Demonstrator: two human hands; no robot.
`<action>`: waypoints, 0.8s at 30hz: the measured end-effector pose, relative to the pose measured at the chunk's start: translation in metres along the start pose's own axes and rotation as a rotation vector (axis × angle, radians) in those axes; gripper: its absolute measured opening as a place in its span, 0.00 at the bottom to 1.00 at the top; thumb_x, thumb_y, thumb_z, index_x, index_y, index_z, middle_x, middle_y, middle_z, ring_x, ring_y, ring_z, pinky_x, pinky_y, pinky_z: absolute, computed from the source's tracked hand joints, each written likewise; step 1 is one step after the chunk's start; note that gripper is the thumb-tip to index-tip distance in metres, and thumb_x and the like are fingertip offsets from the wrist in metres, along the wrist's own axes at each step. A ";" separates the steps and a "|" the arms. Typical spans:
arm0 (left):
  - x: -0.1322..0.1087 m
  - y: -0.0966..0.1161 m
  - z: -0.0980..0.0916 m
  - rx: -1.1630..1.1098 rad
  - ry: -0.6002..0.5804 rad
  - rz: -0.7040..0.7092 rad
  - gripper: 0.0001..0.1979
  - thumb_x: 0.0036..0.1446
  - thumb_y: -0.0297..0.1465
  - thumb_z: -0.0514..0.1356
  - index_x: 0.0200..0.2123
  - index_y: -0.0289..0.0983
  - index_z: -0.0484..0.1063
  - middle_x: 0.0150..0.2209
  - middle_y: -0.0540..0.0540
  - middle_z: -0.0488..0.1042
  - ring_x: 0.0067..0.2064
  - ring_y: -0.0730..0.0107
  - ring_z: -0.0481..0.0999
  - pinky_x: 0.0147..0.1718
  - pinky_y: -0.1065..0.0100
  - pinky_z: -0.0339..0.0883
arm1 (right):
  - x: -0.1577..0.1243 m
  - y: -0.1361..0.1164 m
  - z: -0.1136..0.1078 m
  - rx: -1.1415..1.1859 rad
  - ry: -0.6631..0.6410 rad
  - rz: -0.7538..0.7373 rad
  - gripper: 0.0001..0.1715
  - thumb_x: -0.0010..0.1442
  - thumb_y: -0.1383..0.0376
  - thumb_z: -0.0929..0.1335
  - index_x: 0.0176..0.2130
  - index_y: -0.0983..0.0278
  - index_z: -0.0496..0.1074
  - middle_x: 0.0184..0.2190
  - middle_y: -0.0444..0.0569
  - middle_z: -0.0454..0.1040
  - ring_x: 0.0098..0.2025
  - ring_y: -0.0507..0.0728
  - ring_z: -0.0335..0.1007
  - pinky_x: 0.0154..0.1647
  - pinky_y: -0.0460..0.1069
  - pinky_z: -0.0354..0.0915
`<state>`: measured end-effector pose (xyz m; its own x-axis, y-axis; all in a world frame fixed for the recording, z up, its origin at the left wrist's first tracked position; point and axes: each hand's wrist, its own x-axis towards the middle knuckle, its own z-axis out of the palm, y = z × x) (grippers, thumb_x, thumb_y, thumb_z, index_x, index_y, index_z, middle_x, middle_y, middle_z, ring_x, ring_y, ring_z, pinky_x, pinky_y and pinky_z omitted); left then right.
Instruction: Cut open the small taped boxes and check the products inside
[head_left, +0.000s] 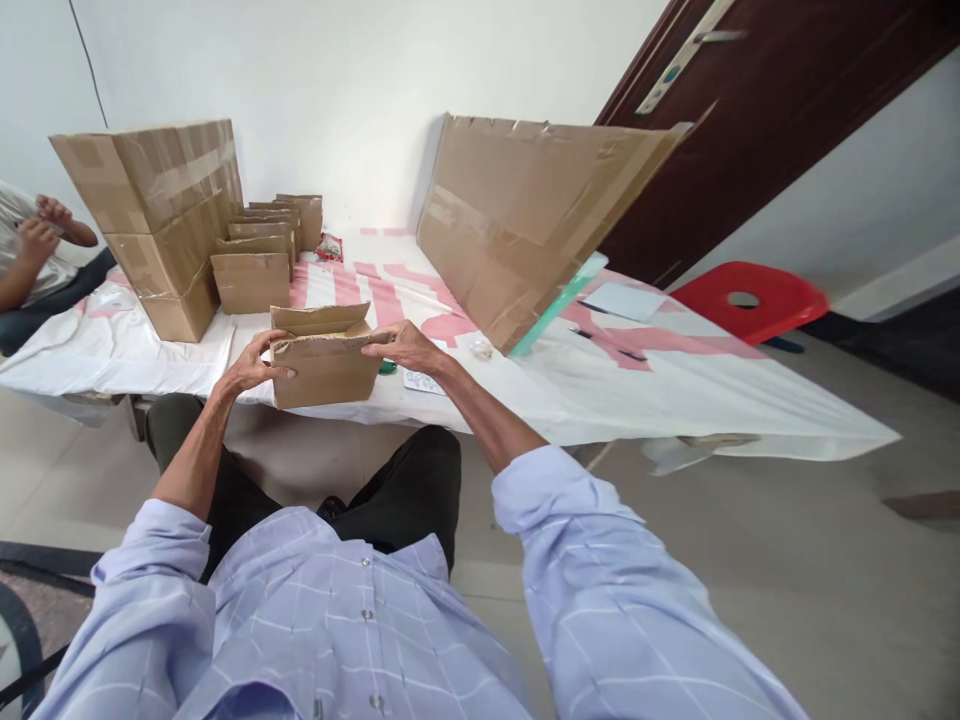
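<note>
A small brown cardboard box [328,375] with its top flaps raised is at the table's near edge, between my two hands. My left hand [253,364] grips its left side, thumb on the near face and fingers at the upper edge. At the upper right corner, my right hand [409,347] pinches the cardboard rim. The inside of the box is hidden from me. Just behind it and to the left, a row of similar small boxes [251,283] with upright flaps runs back toward the wall.
Taped closed boxes [161,215] are stacked at the left. A large cardboard panel [517,210] leans up on the white-and-pink tablecloth [720,400]. Right of it lie a pale sheet [624,301] and a pen [626,351]. A red stool [757,298] stands beyond. Another person's hands [45,228] show far left.
</note>
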<state>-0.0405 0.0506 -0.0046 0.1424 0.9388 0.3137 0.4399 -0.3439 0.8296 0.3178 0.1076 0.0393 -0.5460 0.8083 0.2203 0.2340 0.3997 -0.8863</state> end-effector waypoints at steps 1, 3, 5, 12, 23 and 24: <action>-0.001 0.001 0.001 0.011 0.007 0.000 0.44 0.41 0.48 0.81 0.61 0.42 0.77 0.66 0.37 0.71 0.67 0.40 0.72 0.61 0.47 0.76 | -0.001 0.001 0.004 0.000 0.025 -0.005 0.21 0.50 0.54 0.79 0.37 0.68 0.87 0.34 0.50 0.85 0.37 0.58 0.78 0.38 0.50 0.71; -0.002 0.002 0.002 0.033 0.022 0.001 0.42 0.43 0.48 0.80 0.61 0.42 0.77 0.66 0.37 0.71 0.68 0.41 0.71 0.67 0.45 0.71 | -0.003 0.001 0.009 -0.033 0.051 -0.028 0.20 0.50 0.55 0.79 0.39 0.68 0.87 0.35 0.51 0.86 0.39 0.60 0.80 0.38 0.50 0.73; -0.002 0.004 0.003 0.047 0.032 0.000 0.41 0.44 0.48 0.79 0.60 0.42 0.77 0.66 0.37 0.71 0.69 0.41 0.70 0.69 0.44 0.68 | -0.003 0.000 0.008 -0.062 0.026 -0.059 0.20 0.51 0.56 0.79 0.41 0.67 0.88 0.41 0.52 0.87 0.43 0.62 0.82 0.43 0.51 0.76; 0.002 0.007 -0.002 0.021 0.004 -0.012 0.40 0.41 0.44 0.80 0.59 0.42 0.79 0.66 0.39 0.72 0.66 0.43 0.73 0.65 0.46 0.71 | 0.003 0.006 -0.002 -0.229 -0.081 -0.163 0.24 0.54 0.59 0.81 0.51 0.61 0.87 0.59 0.55 0.84 0.64 0.69 0.78 0.68 0.61 0.71; 0.000 0.014 -0.010 -0.007 -0.014 -0.060 0.37 0.41 0.39 0.78 0.58 0.44 0.80 0.65 0.40 0.76 0.67 0.42 0.73 0.68 0.44 0.67 | 0.013 0.014 -0.001 -0.574 -0.138 -0.320 0.26 0.60 0.54 0.77 0.54 0.65 0.82 0.59 0.59 0.82 0.62 0.66 0.75 0.68 0.59 0.68; -0.001 0.015 -0.010 -0.010 -0.013 -0.062 0.37 0.41 0.39 0.78 0.58 0.44 0.80 0.65 0.41 0.76 0.67 0.42 0.73 0.67 0.44 0.68 | 0.012 0.012 0.000 -0.588 -0.130 -0.331 0.25 0.61 0.54 0.77 0.54 0.64 0.82 0.58 0.58 0.82 0.61 0.66 0.75 0.67 0.59 0.68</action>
<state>-0.0427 0.0447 0.0117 0.1267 0.9584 0.2559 0.4395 -0.2855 0.8516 0.3143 0.1219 0.0312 -0.7475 0.5595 0.3581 0.4160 0.8145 -0.4043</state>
